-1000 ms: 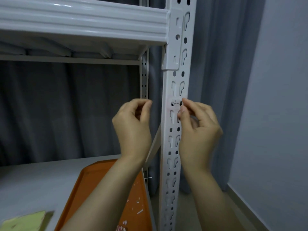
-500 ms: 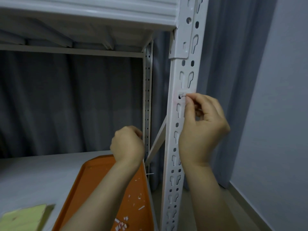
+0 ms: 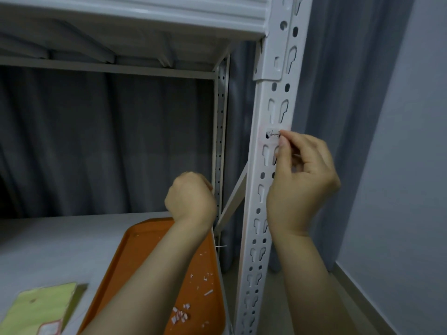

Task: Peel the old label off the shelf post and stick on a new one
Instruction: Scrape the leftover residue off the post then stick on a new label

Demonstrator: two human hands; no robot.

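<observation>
Post: the white metal post [image 3: 251, 209] stands up on the right, full of holes.
Label: the old label [image 3: 269, 140] is a small pale sticker on the front of the post. It has a dark scribble on it and sits over two of the holes.
Right hand: the right hand [image 3: 300, 184] is up at the label. The thumb and first finger are pressed together on its right edge, with the fingertips [image 3: 283, 141] touching the sticker.
Left hand: the left hand [image 3: 191, 201] hangs lower, over the tray and apart from the post. It is curled like a fist. I only see its back, so I cannot tell if it holds anything.
Tray: an orange tray [image 3: 145, 250] lies on the shelf [image 3: 60, 238] with little white scraps [image 3: 180, 316] in it.
Green sheet: a green sheet [image 3: 41, 303] lies left of the tray. I cannot tell if the new labels are on it.
Step now: I think the old label is being peeled. Most of it looks flat on the post.
How it will handle: the label looks thin, light and soft. It may rip into bits like the scraps.
Where to hold: pinch a loose corner or edge. Pull slowly and low along the post.
Watch out: glue may stay on the metal, and the holes can catch a torn edge.
</observation>
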